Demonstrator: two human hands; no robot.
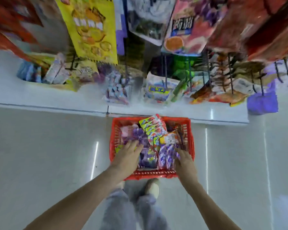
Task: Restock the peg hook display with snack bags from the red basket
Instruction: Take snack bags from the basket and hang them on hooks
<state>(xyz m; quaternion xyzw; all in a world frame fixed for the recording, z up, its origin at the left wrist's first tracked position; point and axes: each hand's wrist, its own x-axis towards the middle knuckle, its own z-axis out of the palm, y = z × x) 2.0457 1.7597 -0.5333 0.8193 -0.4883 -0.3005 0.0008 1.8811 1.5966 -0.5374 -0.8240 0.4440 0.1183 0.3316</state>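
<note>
Left hand (128, 154) lies flat on the purple bags (147, 161) at the near-left corner of the red basket (156, 176). Its fingers are spread and fairly straight, and it grips nothing I can see. Right hand (184, 159) is at the near-right corner, fingertips down among the white-purple bags (165, 157). Blur hides whether it pinches one, so can't tell.

The basket sits on the floor (48, 146), just in front of the display's white base ledge (40, 97), and is packed full. A row of yellow-red bags (152, 128) stands on edge from the centre toward the far edge. The peg hooks (211, 75) hang beyond that far edge, with bare wire showing on several toward the right.

My read is that the step is pulling stock from the basket. To do it well:
- Take one product type per grab.
- Gather a small stack with the header holes lined up.
- Grip the top seams, not the puffed middles, so the stack threads on in one pass.
- Keep the flat left hand pressing the neighbours down so the lift doesn't drag loose bags over the rim.
- Pick the matching hook before standing up.
</note>
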